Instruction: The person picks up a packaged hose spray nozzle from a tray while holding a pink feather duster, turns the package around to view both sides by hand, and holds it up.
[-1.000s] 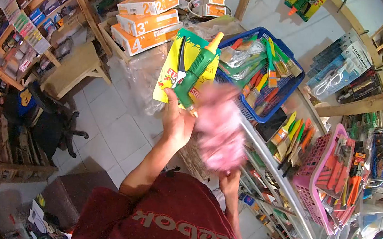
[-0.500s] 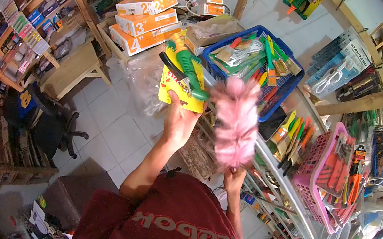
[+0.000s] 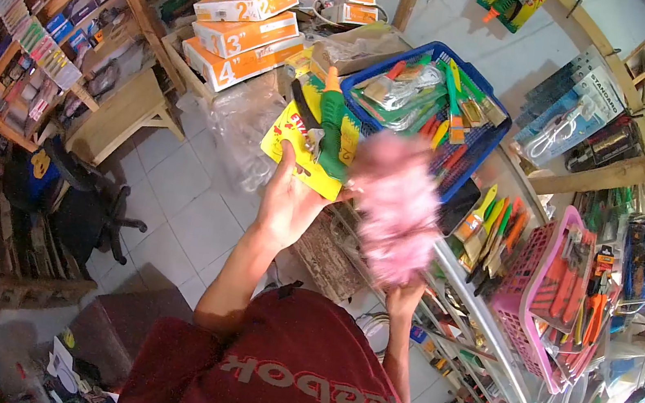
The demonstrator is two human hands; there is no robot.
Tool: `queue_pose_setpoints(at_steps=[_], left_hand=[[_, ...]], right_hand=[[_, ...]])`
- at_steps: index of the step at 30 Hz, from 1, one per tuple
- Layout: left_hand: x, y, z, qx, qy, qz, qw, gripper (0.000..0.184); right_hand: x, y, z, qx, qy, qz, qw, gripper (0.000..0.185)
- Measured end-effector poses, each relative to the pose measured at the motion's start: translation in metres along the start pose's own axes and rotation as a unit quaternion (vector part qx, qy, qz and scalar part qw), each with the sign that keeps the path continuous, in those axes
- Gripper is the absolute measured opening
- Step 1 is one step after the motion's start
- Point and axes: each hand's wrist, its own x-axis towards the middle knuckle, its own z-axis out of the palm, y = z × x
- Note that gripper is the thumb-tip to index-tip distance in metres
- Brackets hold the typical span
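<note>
My left hand (image 3: pixel 289 203) grips a green hose nozzle (image 3: pixel 334 133) with an orange tip, mounted on a yellow card. The thumb presses on the card's front, and the other fingers are behind it. In my right hand (image 3: pixel 406 296) is the handle end of a pink fluffy duster (image 3: pixel 398 220), blurred by motion. The duster's head points away from me and lies close to the card's right edge; I cannot tell whether they touch. Just beyond both hands sits a blue plastic basket (image 3: pixel 478 161) with paintbrushes and packaged items.
Orange-and-white boxes (image 3: pixel 249 33) are stacked at the back left, beside an open cardboard box (image 3: pixel 361 46). A pink basket (image 3: pixel 526 304) of tools and a row of paintbrushes (image 3: pixel 492 229) stand on the right. An office chair (image 3: pixel 94 211) is on the tiled floor at left.
The nozzle card has turned in my left hand's grip, its top swinging right and the hand shifting slightly left. The duster has moved a little, its top now tilted more to the left.
</note>
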Motion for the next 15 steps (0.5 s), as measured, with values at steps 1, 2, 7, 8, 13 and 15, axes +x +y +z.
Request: queue_pose_setpoints(at_steps=[1, 2, 7, 8, 13, 15], left_hand=[[0.001, 0.004, -0.01, 0.019, -0.054, -0.035, 0.998, 0.069], [-0.002, 0.009, -0.011, 0.01, -0.045, -0.07, 0.996, 0.068], [-0.004, 0.004, -0.012, 0.038, 0.037, -0.101, 0.994, 0.065], [-0.004, 0.004, -0.009, 0.086, 0.029, -0.074, 0.993, 0.066], [-0.011, 0.015, -0.004, 0.072, -0.068, -0.138, 0.985, 0.061], [-0.007, 0.003, -0.003, 0.103, 0.032, -0.069, 0.992, 0.06]], right_hand=[[0.003, -0.007, 0.006, 0.016, 0.057, -0.056, 0.997, 0.019], [0.005, -0.01, 0.009, 0.033, 0.115, -0.112, 0.986, 0.02], [0.006, 0.006, -0.011, -0.177, -0.081, 0.006, 0.981, 0.021], [0.01, 0.013, -0.013, -0.143, -0.082, 0.057, 0.985, 0.02], [0.005, 0.017, 0.003, 0.004, -0.001, -0.059, 0.998, 0.019], [0.003, 0.01, -0.003, -0.189, -0.074, -0.125, 0.971, 0.018]])
